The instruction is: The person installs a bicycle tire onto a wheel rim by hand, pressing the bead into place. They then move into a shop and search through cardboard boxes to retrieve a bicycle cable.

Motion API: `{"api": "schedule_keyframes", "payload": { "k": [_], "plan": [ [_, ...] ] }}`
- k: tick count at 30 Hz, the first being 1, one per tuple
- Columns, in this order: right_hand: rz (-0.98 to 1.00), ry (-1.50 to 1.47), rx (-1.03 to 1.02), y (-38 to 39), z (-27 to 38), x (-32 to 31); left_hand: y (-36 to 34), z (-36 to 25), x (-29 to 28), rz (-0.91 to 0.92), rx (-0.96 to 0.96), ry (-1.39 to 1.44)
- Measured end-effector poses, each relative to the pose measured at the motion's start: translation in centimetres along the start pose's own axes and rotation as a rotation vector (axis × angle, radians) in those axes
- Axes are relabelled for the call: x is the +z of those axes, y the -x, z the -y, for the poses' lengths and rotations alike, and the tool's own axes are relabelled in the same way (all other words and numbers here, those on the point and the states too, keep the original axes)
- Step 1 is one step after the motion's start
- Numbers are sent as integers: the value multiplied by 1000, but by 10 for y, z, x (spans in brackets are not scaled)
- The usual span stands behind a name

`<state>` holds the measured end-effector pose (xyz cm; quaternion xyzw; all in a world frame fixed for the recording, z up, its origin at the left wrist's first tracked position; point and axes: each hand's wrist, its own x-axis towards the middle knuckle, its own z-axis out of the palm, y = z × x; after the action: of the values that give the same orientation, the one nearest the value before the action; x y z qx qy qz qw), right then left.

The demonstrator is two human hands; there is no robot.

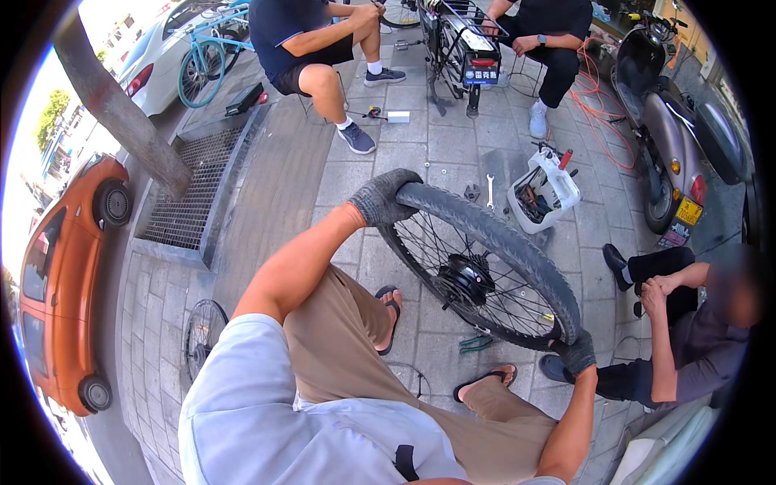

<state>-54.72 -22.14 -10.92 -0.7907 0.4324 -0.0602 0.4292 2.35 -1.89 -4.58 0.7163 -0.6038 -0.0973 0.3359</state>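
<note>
Since its dark hub (467,279) looks heavy, support the stiff wheel (529,252) by the tyre (457,205), which your left hand (385,198) clasps and half-hidden right hand (576,353) seemingly grips.

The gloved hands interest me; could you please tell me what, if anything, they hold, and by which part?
The left hand and the right hand hold a wheel by its tyre, at roughly opposite sides.
</note>
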Motion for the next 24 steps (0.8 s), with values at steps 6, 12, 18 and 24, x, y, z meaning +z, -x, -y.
{"api": "schedule_keyframes", "payload": {
  "k": [6, 12, 18, 24],
  "plan": [
    [-264, -41, -212, 20, 59, 22, 8, -12, -4, 22, -4, -100],
    [-117, 16, -101, 17, 63, 4, 2, -12, -19, 197, -22, -88],
    [-41, 13, -45, 29, 54, -11, -14, -36, -16, 415, -82, 49],
    [-236, -21, -160, 23, 30, 9, -14, -43, -17, 317, -13, -58]
  ]
}}
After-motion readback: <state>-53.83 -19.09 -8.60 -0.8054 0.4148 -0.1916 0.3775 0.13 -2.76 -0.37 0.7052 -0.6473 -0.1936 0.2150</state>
